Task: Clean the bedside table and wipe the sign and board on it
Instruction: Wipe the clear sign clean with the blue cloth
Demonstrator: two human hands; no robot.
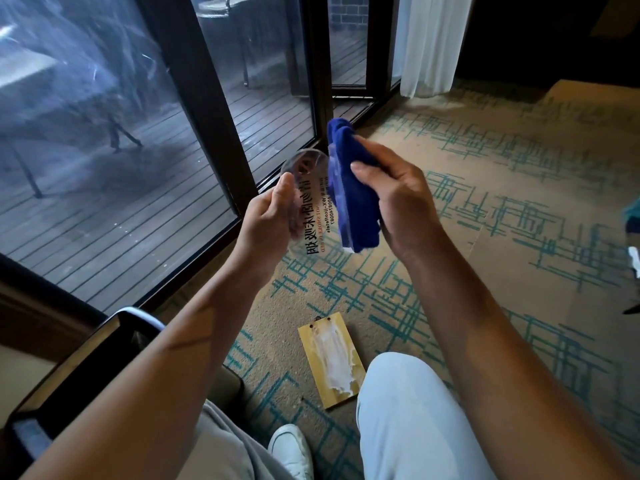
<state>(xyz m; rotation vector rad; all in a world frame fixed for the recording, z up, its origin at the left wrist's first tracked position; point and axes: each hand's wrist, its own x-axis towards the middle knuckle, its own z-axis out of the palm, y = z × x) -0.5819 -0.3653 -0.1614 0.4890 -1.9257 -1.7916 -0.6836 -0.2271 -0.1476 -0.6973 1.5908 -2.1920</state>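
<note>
2 hands: both busy at the middle of the view, raised above the carpet (485, 188).
Left hand (273, 216): thumb and curled fingers pinch the 9 o'clock edge of the clear sign (311, 209), holding it up in the air.
Right hand (398, 199): fingers curled round a blue cloth (353, 202), pressing it against the 3 o'clock side of the sign.
Sign: a see-through plate with a rounded top and dark lettering that reads reversed from here, so its back seems to face the person; the cloth covers its right part.
Board (330, 363): a yellow wooden board lies flat on the carpet at 6 o'clock from the hands, just beside the person's right knee, with a whitish smear down its middle.
Table (69, 372): a dark glossy corner shows at 8 o'clock, under the left forearm; little of its top can be seen.
Step in hand: wiping the sign, judged from the cloth pressed on it.
Next move: likely sliding the cloth toward 9 o'clock over the lettered part, which calls for a firm pinch by the left hand so the plate does not twist or slip.
Left to do: the board looks unwiped; whether the table is done cannot be told.
</note>
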